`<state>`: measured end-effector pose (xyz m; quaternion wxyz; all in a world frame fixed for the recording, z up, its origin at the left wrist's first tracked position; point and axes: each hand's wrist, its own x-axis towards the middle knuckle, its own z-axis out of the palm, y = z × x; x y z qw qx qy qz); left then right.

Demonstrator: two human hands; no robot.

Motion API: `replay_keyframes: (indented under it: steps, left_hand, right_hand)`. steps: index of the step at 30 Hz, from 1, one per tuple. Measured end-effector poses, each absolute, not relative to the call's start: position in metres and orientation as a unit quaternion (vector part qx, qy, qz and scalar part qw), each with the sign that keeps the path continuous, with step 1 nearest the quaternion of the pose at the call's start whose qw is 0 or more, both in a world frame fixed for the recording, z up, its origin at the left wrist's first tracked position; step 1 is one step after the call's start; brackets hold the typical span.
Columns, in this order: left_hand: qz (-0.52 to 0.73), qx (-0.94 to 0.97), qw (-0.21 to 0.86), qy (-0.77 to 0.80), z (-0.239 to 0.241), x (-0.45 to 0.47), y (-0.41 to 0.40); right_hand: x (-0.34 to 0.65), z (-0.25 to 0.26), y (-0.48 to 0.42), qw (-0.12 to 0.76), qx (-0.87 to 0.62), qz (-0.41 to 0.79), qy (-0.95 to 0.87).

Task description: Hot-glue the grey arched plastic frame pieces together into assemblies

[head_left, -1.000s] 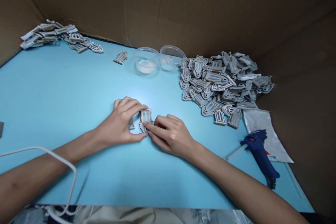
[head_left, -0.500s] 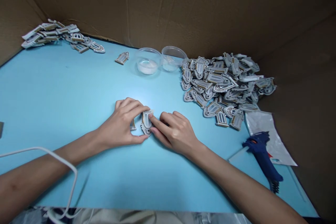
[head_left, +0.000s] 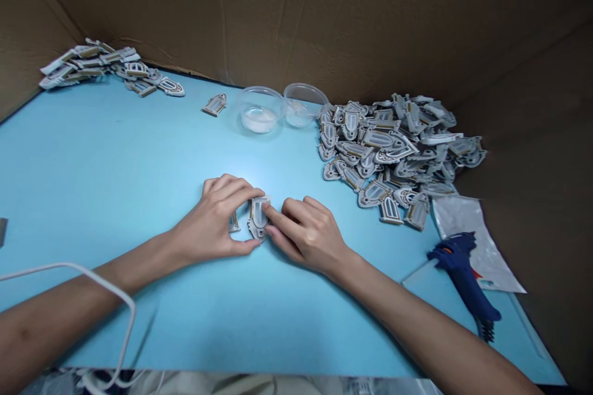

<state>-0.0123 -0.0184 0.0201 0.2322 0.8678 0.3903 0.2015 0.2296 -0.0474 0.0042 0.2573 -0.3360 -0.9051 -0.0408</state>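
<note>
A small grey arched window-shaped piece (head_left: 258,215) lies on the blue table top between my hands, its pointed end toward me. My left hand (head_left: 221,213) curves around it, thumb at the lower end and a fingertip at the upper end, gripping it. At its right edge, my right hand (head_left: 308,231) presses with the index finger and thumb close together; whatever may be between those fingertips is too small to make out. Partly hidden under my left hand, a second similar piece (head_left: 234,222) shows only its edge.
A large heap of pieces (head_left: 384,148) lies right, a smaller pile (head_left: 92,65) back left, one single piece (head_left: 215,105) nearby. Two clear cups (head_left: 259,120) stand against the cardboard wall (head_left: 259,18). A blue glue gun (head_left: 466,284) rests on a plastic bag (head_left: 482,228). A white cable (head_left: 127,302) crosses my left forearm.
The view has shifted very slightly. Both hands keep nearly the same hold on the window-shaped piece, with no other visible movement.
</note>
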Motion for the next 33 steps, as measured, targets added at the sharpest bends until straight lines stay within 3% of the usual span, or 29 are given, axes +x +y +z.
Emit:
replay_keyframes:
  steps: [33]
  left_hand:
    - [0.197, 0.869, 0.232, 0.390, 0.0196, -0.0122, -0.0180]
  right_hand:
    - [0.2310, 0.0043, -0.0464, 0.249, -0.304, -0.019, -0.919]
